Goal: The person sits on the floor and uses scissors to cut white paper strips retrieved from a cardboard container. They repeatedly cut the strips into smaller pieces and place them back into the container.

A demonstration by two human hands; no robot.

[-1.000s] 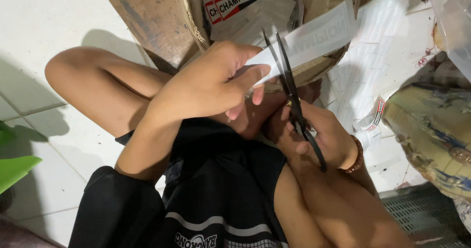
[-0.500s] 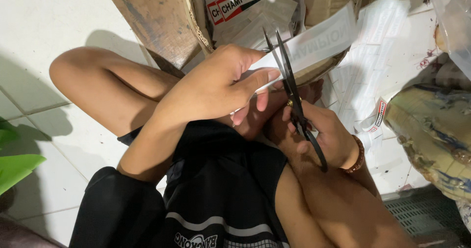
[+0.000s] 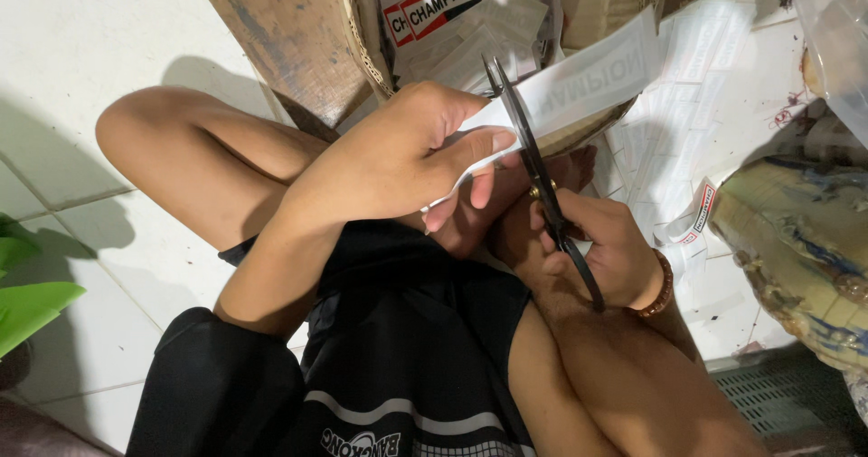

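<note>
My left hand (image 3: pixel 398 163) pinches a white printed paper strip (image 3: pixel 588 82) between thumb and fingers and holds it up over my lap. My right hand (image 3: pixel 610 254), with a beaded bracelet on the wrist, grips the handles of black scissors (image 3: pixel 533 163). The blades point away from me, nearly shut, and cross the strip just to the right of my left thumb. I sit cross-legged on a white tiled floor in black shorts.
A worn cardboard box (image 3: pixel 298 37) with several printed labels (image 3: pixel 452 14) stands ahead. White printed sheets (image 3: pixel 705 104) lie on the floor at right, beside a clear plastic bag (image 3: pixel 805 240). A green leaf (image 3: pixel 27 303) shows at left, a metal grate (image 3: pixel 787 394) at bottom right.
The scissor blades have closed further on the strip. Both hands shifted only slightly.
</note>
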